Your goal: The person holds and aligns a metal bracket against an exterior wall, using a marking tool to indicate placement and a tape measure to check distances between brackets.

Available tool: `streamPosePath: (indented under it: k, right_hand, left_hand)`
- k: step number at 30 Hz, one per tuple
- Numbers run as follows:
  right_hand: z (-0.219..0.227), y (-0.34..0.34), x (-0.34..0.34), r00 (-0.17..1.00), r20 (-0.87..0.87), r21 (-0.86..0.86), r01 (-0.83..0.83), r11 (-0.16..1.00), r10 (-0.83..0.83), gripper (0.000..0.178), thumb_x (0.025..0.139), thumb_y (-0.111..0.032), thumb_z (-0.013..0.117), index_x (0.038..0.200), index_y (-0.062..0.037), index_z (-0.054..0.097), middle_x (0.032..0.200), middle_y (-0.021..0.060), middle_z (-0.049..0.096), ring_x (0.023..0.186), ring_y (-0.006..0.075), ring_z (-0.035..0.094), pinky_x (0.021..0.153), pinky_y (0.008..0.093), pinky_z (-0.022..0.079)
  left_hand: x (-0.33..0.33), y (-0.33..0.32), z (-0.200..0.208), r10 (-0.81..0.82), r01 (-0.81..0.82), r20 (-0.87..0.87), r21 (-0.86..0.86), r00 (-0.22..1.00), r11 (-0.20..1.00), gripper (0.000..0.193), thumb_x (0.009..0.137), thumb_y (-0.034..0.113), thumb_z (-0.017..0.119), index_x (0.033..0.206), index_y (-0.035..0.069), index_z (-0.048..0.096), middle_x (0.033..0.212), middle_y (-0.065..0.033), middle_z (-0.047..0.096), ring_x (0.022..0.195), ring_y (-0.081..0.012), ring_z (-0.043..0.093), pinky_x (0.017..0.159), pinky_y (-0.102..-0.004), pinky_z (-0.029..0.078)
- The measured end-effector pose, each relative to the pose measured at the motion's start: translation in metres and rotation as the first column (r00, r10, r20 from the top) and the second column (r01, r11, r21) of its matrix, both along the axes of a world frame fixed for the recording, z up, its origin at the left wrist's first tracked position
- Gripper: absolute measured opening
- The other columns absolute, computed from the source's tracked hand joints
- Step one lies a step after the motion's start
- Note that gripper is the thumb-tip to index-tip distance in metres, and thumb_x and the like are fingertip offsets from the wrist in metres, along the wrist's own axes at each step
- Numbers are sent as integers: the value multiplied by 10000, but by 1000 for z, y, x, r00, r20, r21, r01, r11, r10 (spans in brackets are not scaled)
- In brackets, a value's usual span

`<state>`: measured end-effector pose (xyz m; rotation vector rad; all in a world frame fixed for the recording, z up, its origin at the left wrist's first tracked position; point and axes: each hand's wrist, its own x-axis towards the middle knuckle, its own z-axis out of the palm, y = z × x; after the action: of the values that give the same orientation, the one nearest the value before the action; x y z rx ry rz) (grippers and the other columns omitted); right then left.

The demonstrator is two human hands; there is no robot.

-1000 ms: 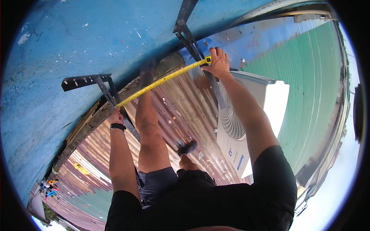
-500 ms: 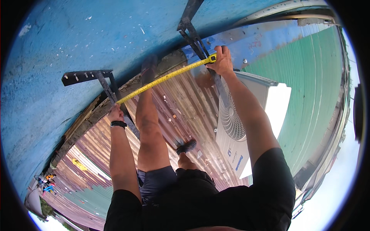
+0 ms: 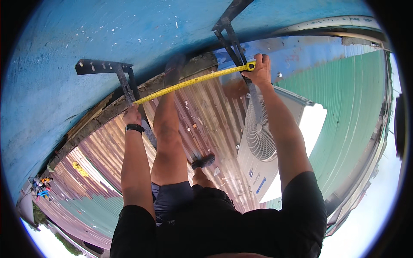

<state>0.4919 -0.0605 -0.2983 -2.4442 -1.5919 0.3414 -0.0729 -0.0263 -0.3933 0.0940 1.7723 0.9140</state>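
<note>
Shift: over the last second both hands, both brackets and the tape are drifting together across the view, the right side moving outward, the left side climbing. I am attributing this to the wearer's head turning.

Tape measure (image 3: pixel 193 80): its yellow blade is stretching straight from the near bar of the left bracket (image 3: pixel 101 67) to the bar of the right bracket (image 3: pixel 224 23), both projecting from the blue wall (image 3: pixel 129 26).

Right hand (image 3: pixel 259 74): closing round the case, thumb below, fingers above, just beside the right bracket's bar. Left hand (image 3: pixel 132 115): bunching at the blade's far end; I am not managing to tell whether it is pinching blade, bar or both.

Meaning, as I am judging it: neither end is slipping along its bracket, so the span is holding steady.

Nearby: a white fan unit (image 3: pixel 260 142) is sitting beyond the right forearm, over the corrugated sheeting (image 3: pixel 215 116).
</note>
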Motion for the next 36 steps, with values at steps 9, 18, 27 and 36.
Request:
streamPosePath:
  k: [9, 18, 27, 36]
  right_hand:
    - [-1, 11, -6, 999, -36, -7, -31, 999, 31, 787, 555, -223, 976, 1169, -89, 501, 1201, 173, 498, 1135, 386, 506, 963, 481, 455]
    - [2, 4, -14, 1000, 22, -22, -20, 1000, 21, 761, 600, -226, 950, 1191, -95, 488, 1221, 165, 480, 1179, 397, 490, 979, 476, 459]
    - [5, 1, -13, 997, 66, -12, -40, 999, 40, 750, 593, -222, 952, 1166, -85, 487, 1211, 169, 479, 1165, 396, 489, 981, 488, 457]
    - [-8, 6, -9, 999, 38, 1, -30, 1000, 30, 775, 559, -255, 960, 1159, -105, 494, 1191, 155, 490, 1152, 378, 485, 974, 474, 447]
  left_hand:
    - [-16, -9, -6, -66, 62, 73, 44, 995, 997, 114, 933, 116, 726, 987, 47, 654, 830, -39, 666, 545, -46, 468, 404, -184, 321]
    - [5, -5, 18, 59, -59, -2, -5, 998, 998, 120, 943, 107, 714, 901, 95, 602, 793, -61, 664, 515, -59, 451, 398, -195, 335]
    - [13, -1, 16, 53, -53, -13, 0, 999, 999, 118, 927, 101, 729, 911, 105, 612, 768, -32, 646, 527, -57, 455, 400, -194, 317]
    - [-10, -12, -6, 17, -20, 65, 48, 998, 999, 88, 924, 106, 738, 946, 89, 655, 741, 14, 602, 540, -36, 432, 412, -172, 314]
